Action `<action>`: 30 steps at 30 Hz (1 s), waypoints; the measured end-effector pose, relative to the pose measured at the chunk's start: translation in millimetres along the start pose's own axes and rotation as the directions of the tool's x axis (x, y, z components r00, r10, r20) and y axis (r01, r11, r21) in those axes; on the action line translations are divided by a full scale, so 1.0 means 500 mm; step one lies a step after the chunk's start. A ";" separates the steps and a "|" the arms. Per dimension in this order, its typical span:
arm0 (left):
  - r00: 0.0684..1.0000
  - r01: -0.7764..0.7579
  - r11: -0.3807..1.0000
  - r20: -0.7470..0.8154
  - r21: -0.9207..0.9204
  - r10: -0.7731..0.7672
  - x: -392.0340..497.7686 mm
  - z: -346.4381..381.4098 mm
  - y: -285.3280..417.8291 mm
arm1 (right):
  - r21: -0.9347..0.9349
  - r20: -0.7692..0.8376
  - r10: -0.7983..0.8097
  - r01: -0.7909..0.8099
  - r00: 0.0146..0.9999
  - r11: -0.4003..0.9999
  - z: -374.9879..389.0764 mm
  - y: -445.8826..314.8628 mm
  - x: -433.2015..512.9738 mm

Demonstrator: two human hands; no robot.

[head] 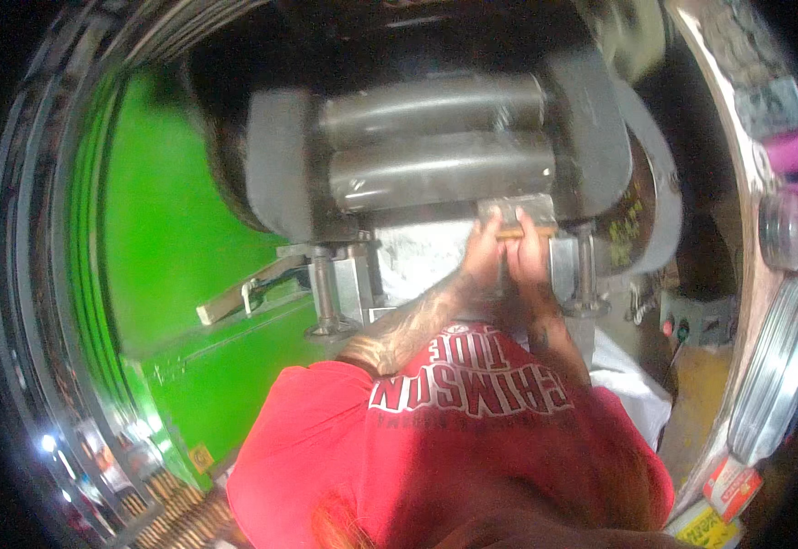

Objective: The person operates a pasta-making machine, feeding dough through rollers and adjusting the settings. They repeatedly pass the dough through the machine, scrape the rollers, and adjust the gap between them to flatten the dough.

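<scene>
Both hands are at the front of a machine with two horizontal metal rollers (440, 171). Between my left hand (484, 243) and my right hand (528, 243) is a flat block with a tan edge (529, 233) and a greyish, shiny top (526, 209). Thumbs lie on its top; the other fingers are mostly hidden beneath it. The block sits just below the right end of the lower roller; blur hides whether they touch. White sheet material (423, 254) lies left of my left hand.
Grey side housings (279, 158) flank the rollers, above threaded posts (327, 288). On the left are a green panel (159, 206) and a wooden bar (220, 305). A shelf at right holds a clear jar (786, 230) and a stack of round metal discs (772, 370).
</scene>
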State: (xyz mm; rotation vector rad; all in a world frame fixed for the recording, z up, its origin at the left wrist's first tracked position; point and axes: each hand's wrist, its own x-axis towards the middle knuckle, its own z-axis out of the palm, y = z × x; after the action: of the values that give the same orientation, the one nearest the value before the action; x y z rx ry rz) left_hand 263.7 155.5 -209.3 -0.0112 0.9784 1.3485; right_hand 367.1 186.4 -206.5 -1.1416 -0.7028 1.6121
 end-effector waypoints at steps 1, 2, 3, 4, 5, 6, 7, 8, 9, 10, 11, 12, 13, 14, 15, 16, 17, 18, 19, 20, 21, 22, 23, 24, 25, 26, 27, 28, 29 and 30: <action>0.987 0.078 0.997 0.138 0.005 -0.078 -0.017 -0.016 0.003 | 0.224 -0.024 0.240 -0.228 0.971 0.947 0.021 -0.003 -0.018; 0.949 0.156 0.987 0.274 0.030 -0.158 -0.031 -0.029 0.009 | 0.126 -0.024 0.313 -0.308 0.949 0.943 0.036 -0.014 -0.043; 0.964 0.153 0.987 0.226 -0.039 -0.140 -0.062 -0.041 0.009 | 0.015 0.044 0.233 -0.234 0.971 0.972 0.053 -0.029 -0.070; 0.989 -0.054 0.984 0.148 0.171 0.028 -0.085 -0.057 0.026 | -0.084 0.024 0.167 -0.165 0.986 0.983 0.075 -0.043 -0.096; 0.974 -0.225 0.903 0.109 0.367 0.199 -0.111 -0.071 0.050 | -0.181 0.004 0.102 -0.100 0.995 0.978 0.095 -0.060 -0.116; 0.952 -0.274 0.768 0.049 0.579 0.302 -0.136 -0.078 0.084 | -0.443 0.131 0.319 -0.233 0.939 0.866 0.091 -0.100 -0.135; 0.835 -0.504 0.560 0.204 0.657 0.511 -0.162 -0.078 0.123 | -0.617 0.256 0.269 -0.057 0.928 0.785 0.109 -0.120 -0.146; 0.718 -0.608 0.330 0.324 0.722 0.616 -0.195 -0.077 0.167 | -0.737 0.374 0.243 0.128 0.895 0.664 0.124 -0.141 -0.159; 0.590 -0.665 0.092 0.446 0.741 0.673 -0.225 -0.072 0.218 | -0.749 0.549 0.233 0.349 0.803 0.563 0.140 -0.162 -0.162; 0.621 -0.669 -0.041 0.588 0.742 0.519 -0.245 -0.065 0.276 | -0.686 0.717 0.225 0.609 0.660 0.399 0.159 -0.186 -0.155; 0.644 -0.679 -0.159 0.686 0.717 0.340 -0.258 -0.053 0.337 | -0.646 0.760 0.194 0.690 0.620 0.327 0.182 -0.204 -0.153; 0.638 -0.707 -0.266 0.753 0.655 0.160 -0.271 -0.037 0.388 | -0.575 0.818 0.137 0.784 0.559 0.233 0.209 -0.222 -0.146; 0.644 -0.663 -0.301 0.727 0.686 0.237 -0.286 -0.018 0.426 | -0.590 0.807 0.162 0.790 0.568 0.170 0.235 -0.248 -0.132; 0.631 -0.640 -0.366 0.734 0.676 0.251 -0.291 -0.003 0.471 | -0.568 0.820 0.157 0.816 0.551 0.104 0.269 -0.274 -0.109; 0.594 -0.634 -0.407 0.751 0.658 0.288 -0.290 0.012 0.512 | -0.442 0.897 0.033 0.895 0.441 0.060 0.311 -0.294 -0.080; 0.574 -0.617 -0.437 0.754 0.654 0.318 -0.282 0.025 0.551 | -0.363 0.931 -0.019 0.930 0.364 0.055 0.348 -0.324 -0.051; 0.528 -0.593 -0.493 0.769 0.637 0.360 -0.267 0.037 0.590 | -0.433 0.901 -0.014 0.899 0.433 -0.062 0.400 -0.334 -0.019; 0.490 -0.559 -0.544 0.778 0.626 0.393 -0.242 0.049 0.630 | -0.402 0.915 -0.036 0.916 0.401 -0.014 0.442 -0.355 0.021; 0.517 -0.484 -0.596 0.759 0.641 0.396 -0.208 0.059 0.671 | -0.304 0.952 -0.060 0.950 0.300 -0.074 0.492 -0.361 0.063; 0.489 -0.431 -0.650 0.768 0.625 0.414 -0.170 0.063 0.708 | -0.318 0.946 0.025 0.939 0.324 -0.130 0.544 -0.364 0.113; 0.595 -0.335 -0.698 0.716 0.633 0.364 -0.125 0.067 0.744 | -0.388 0.913 0.076 0.911 0.400 -0.140 0.591 -0.354 0.155; 0.619 -0.264 -0.759 0.708 0.595 0.339 -0.080 0.067 0.772 | -0.317 0.933 0.116 0.930 0.342 -0.187 0.624 -0.345 0.196; 0.686 -0.189 -0.788 0.653 0.586 0.321 -0.034 0.062 0.789 | -0.306 0.919 0.175 0.920 0.353 -0.245 0.652 -0.327 0.233; 0.730 -0.123 -0.819 0.610 0.561 0.308 0.010 0.054 0.799 | -0.391 0.849 0.238 0.865 0.471 -0.315 0.679 -0.304 0.268; 0.711 -0.115 -0.817 0.621 0.565 0.330 0.046 0.037 0.807 | -0.412 0.836 0.281 0.877 0.471 -0.246 0.690 -0.285 0.300; 0.694 -0.110 -0.814 0.631 0.570 0.348 0.078 0.019 0.811 | -0.440 0.815 0.328 0.879 0.478 -0.186 0.698 -0.265 0.330; 0.744 -0.058 -0.807 0.564 0.588 0.358 0.108 0.006 0.811 | -0.427 0.806 0.347 0.877 0.479 -0.219 0.708 -0.241 0.354; 0.674 -0.052 -0.827 0.631 0.559 0.384 0.130 -0.010 0.807 | -0.426 0.770 0.389 0.861 0.506 -0.278 0.718 -0.218 0.378; 0.655 0.002 -0.845 0.638 0.535 0.405 0.148 -0.022 0.805 | -0.400 0.793 0.383 0.879 0.474 -0.258 0.718 -0.199 0.398; 0.656 0.055 -0.858 0.629 0.511 0.417 0.159 -0.034 0.801 | -0.076 0.820 0.458 0.859 0.342 -0.505 0.723 -0.181 0.418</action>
State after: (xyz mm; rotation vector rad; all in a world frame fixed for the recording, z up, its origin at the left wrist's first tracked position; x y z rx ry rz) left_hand -78.3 323.5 -61.1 2.3446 2.4754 0.0652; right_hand 58.4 443.2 -60.1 -0.3891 -3.3218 -0.1520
